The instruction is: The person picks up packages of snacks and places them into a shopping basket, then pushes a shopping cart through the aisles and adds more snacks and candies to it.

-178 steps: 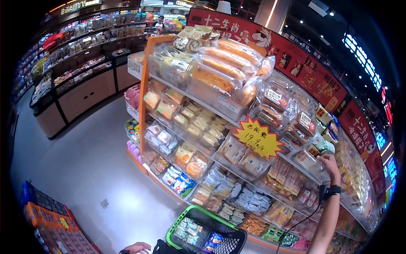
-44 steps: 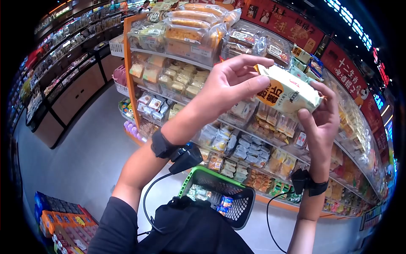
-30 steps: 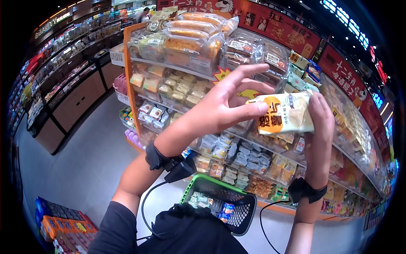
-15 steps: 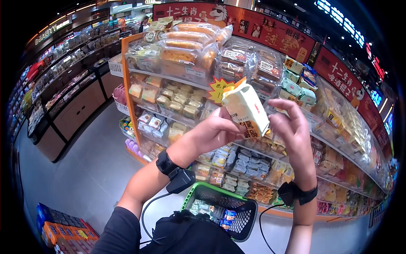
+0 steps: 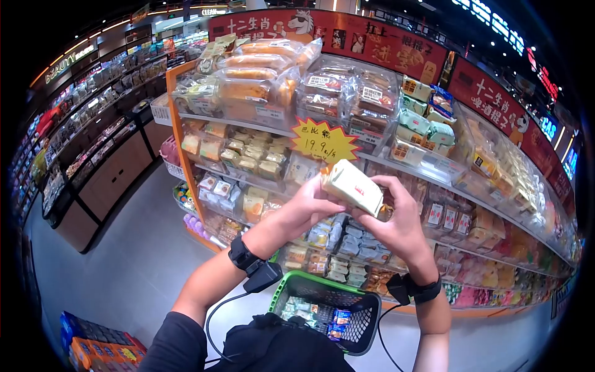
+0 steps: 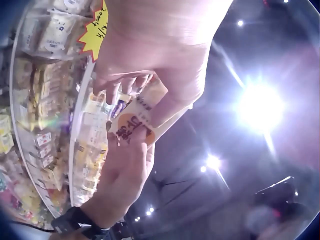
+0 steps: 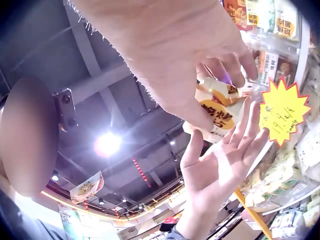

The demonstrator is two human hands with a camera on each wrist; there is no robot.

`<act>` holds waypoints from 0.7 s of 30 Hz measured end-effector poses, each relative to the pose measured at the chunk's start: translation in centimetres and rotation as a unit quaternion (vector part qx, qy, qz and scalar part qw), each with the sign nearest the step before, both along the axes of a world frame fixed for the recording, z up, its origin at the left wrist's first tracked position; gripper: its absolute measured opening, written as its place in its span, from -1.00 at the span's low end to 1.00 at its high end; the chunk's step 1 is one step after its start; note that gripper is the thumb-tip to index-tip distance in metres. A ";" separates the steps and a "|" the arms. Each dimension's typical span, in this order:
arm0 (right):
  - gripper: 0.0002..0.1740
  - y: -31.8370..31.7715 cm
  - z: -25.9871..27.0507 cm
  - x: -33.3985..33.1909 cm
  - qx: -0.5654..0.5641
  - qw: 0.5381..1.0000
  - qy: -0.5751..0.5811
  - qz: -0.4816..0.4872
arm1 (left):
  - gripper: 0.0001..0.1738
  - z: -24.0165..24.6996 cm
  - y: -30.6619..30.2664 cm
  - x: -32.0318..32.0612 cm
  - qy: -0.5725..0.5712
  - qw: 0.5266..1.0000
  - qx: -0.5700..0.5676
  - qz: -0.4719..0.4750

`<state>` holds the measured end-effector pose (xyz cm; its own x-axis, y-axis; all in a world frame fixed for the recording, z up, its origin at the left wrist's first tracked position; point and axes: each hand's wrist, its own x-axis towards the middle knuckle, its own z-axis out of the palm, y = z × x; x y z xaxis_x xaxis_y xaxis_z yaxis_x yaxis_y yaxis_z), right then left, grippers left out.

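Both hands hold a cream snack pack with an orange end in front of the shelves. At its left end is the left hand, thumb along the lower edge; the right hand grips the other end. In the left wrist view, the pack shows dark lettering on an orange patch, between the left hand and the right. The right wrist view shows the right thumb across the printed face, with the left palm below and its fingers extended against the pack.
A black basket with a green rim stands low before the body, holding green packs and blue packs. Tiered shelves of packaged food carry a yellow price sign. Stacked orange boxes stand at lower left.
The pack was taken up from the shelf area and turned between the hands. Since half a second ago it has tilted and lowered, and the right hand has come in from the right to grip it.
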<state>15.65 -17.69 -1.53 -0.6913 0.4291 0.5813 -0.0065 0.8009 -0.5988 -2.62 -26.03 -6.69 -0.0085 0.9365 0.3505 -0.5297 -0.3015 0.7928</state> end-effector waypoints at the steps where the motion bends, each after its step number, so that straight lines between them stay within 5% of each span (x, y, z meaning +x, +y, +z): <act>1: -0.46 0.5 -1.3 0.3 0.027 0.999 -0.001 -0.030 | -0.21 -0.8 -0.1 0.2 0.009 1.000 -0.016 0.023; 4: -0.47 1.4 -5.2 1.2 -0.012 1.000 -0.021 -0.011 | -0.15 -3.9 0.0 0.0 0.040 0.997 -0.071 -0.004; 9: -0.46 1.5 -8.0 1.6 0.015 0.998 -0.061 -0.008 | -0.41 -7.6 0.4 0.4 0.052 0.984 -0.169 0.014; 16: -0.41 1.5 -8.6 0.4 -0.015 0.995 -0.097 0.010 | -0.34 -9.1 -0.5 -0.7 -0.027 0.982 -0.182 0.034; 21: -0.37 2.0 -9.5 -1.0 0.011 0.992 -0.124 0.036 | -0.46 -10.8 -1.4 -2.1 -0.010 0.979 -0.191 0.069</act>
